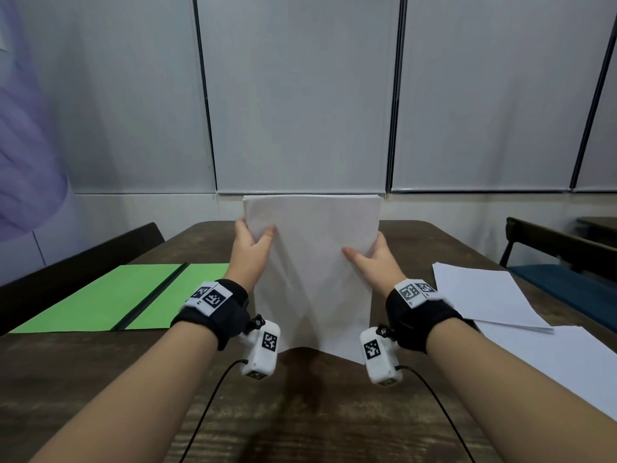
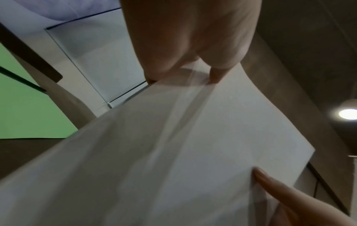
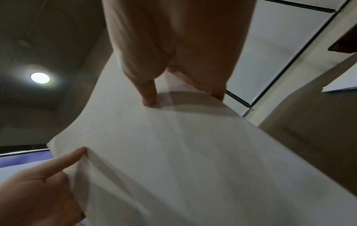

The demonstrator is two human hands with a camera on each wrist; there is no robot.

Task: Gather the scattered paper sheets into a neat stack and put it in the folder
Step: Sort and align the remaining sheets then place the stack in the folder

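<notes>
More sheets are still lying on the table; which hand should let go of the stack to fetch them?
Right, probably. The loose sheets lie on the table just beyond the right hand. The left hand is nearer the open green folder and could keep gripping the upright paper stack.

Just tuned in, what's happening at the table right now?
A person holds a stack of paper upright over the table, left hand and right hand gripping its sides. The green folder lies open to the left with nothing in it. More loose sheets wait on the right.
</notes>
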